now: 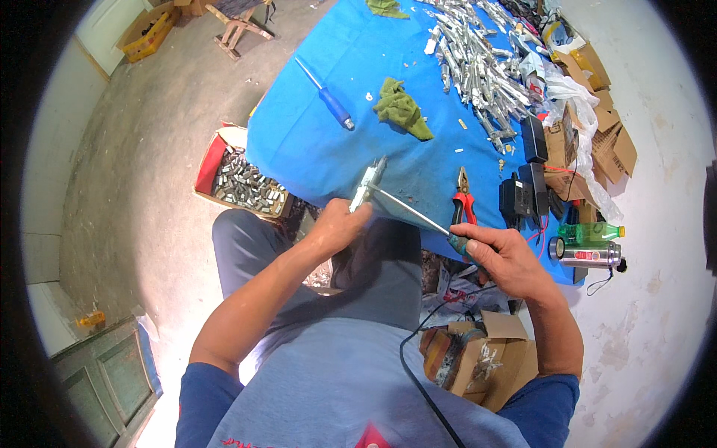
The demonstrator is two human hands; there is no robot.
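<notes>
From my remote seat, I watch the left hand [343, 226] clamped around the lower end of a pale metal piece [366, 188], which it holds up at the near edge of the blue-covered table [299, 142]. The right hand [508, 261] is closed on the dark green handle of a thin-shafted tool [415, 211]; its shaft slants up and leftward to the metal piece, and the tip meets it or lies right beside it, I cannot tell which. For writing, I find a red printed label on the steel flask [603, 256], which lies beside the green bottle [586, 233], and red lettering at the lower edge of the grey-blue shirt [314, 388], partly cut off. A plastic package [459, 287] under the table carries coloured print, too small for me to make out. Just beyond the right hand are red-handled pliers [463, 200], with black power adapters [515, 200] to their right. Farther off lie a blue-handled screwdriver [328, 98], a crumpled green cloth [401, 110] and a heap of similar metal pieces [478, 67]. A red-sided box [209, 166] of small metal parts stands left of the table.
</notes>
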